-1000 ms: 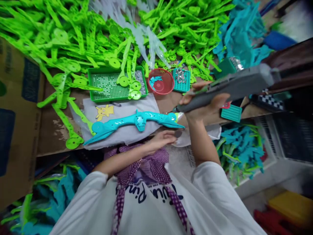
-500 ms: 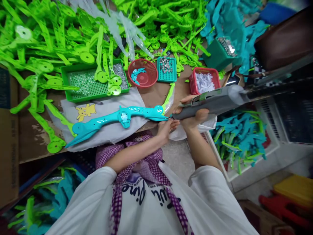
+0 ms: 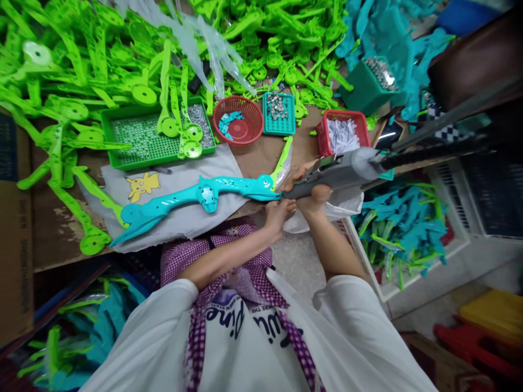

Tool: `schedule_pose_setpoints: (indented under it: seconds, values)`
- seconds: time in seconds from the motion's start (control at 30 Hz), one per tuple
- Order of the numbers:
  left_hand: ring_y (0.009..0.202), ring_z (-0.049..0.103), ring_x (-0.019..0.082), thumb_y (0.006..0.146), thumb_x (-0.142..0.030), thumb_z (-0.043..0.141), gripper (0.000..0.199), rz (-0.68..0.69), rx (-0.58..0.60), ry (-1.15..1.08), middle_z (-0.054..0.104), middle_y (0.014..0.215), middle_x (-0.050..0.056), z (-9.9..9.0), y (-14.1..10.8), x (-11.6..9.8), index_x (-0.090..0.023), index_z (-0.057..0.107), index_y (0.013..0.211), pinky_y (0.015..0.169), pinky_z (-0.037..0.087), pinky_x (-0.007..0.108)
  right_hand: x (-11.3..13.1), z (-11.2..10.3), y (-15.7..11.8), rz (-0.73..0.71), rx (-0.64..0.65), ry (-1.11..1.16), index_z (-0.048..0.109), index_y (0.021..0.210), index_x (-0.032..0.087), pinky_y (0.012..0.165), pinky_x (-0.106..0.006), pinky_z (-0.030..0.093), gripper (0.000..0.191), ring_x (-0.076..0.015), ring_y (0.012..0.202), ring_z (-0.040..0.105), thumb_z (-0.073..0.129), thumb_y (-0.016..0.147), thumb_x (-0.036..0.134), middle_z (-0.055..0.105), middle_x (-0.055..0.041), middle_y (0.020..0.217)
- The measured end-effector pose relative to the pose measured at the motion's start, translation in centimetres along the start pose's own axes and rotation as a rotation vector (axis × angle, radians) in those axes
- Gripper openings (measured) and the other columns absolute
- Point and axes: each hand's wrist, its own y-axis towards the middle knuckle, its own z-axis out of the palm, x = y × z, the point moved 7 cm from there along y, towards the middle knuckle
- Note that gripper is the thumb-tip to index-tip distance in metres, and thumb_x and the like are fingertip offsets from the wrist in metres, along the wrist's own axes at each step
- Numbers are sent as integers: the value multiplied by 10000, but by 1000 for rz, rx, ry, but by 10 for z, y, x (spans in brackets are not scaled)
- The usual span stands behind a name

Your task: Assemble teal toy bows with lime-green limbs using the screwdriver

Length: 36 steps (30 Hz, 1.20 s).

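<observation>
My right hand (image 3: 314, 200) is wrapped round a grey power screwdriver (image 3: 341, 170), which lies nearly level with its tip pointing left. That tip meets the right end of a turquoise plastic toy bow (image 3: 171, 202). At the same end, my left hand (image 3: 280, 213) is closed, its fingers pinched by the bow's tip and the screwdriver's nose; they hide the exact contact point. The bow rests across a grey cloth (image 3: 188, 223) with a yellow cartoon print. Lime-green arms (image 3: 281, 160) are joined to both of its ends.
Lime-green parts (image 3: 134, 54) are heaped along the back. Before them stand a green basket (image 3: 118, 162), a round red basket (image 3: 245, 139), a teal tray (image 3: 279, 129) of metal pieces and a red bin (image 3: 324, 139). A white crate (image 3: 382, 291) of turquoise-green pieces sits low right.
The screwdriver's rear end has shifted a little left and down, and my right hand has moved slightly left with it. My left hand stays by the bow's right tip.
</observation>
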Motion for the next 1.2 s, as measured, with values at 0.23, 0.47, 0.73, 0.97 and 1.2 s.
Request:
schedule_pose_setpoints:
  seconds: [0.23, 0.47, 0.73, 0.97, 1.2]
  values:
    - [658, 660, 146, 826, -67, 622, 208, 28, -6, 17, 632, 582, -4, 0, -4, -3, -151, 627, 636, 716, 502, 262, 0, 0, -8, -3, -2, 38, 495, 611, 291, 460, -443, 562, 794, -298, 628, 693, 452, 394, 1053, 598, -34, 594]
    - [833, 717, 166, 862, -228, 705, 94, -151, 246, 128, 752, 907, 101, -4, -8, -6, -140, 684, 834, 907, 534, 319, 30, 0, 15, -150, -154, 196, 577, 723, 275, 417, -326, 492, 730, -196, 447, 576, 453, 600, 985, 479, 33, 482]
    - [1478, 375, 299, 836, -625, 696, 735, 916, 367, 591, 388, 1600, 80, -46, -84, -177, -331, 412, 1447, 1220, 319, 502, 51, 66, 38, -228, 266, 84, 708, 964, 242, 705, -366, 582, 581, -216, 784, 697, 598, 779, 782, 715, -27, 841]
    - [1222, 614, 275, 937, -591, 579, 579, 1279, 324, 775, 637, 1264, 73, -54, -95, -273, -376, 360, 1427, 1063, 488, 520, 4, -49, 102, -209, -300, -639, 757, 1007, 180, 934, -384, 463, 277, -234, 1001, 650, 601, 934, 397, 749, -114, 1037]
    - [1015, 673, 248, 918, -597, 600, 570, 1387, 169, 943, 659, 1111, 73, -107, -75, -308, -349, 374, 1379, 874, 585, 471, -53, -162, 133, 416, -378, -1140, 765, 1159, 104, 760, -387, 317, 349, -229, 913, 607, 659, 890, 298, 715, -247, 1165]
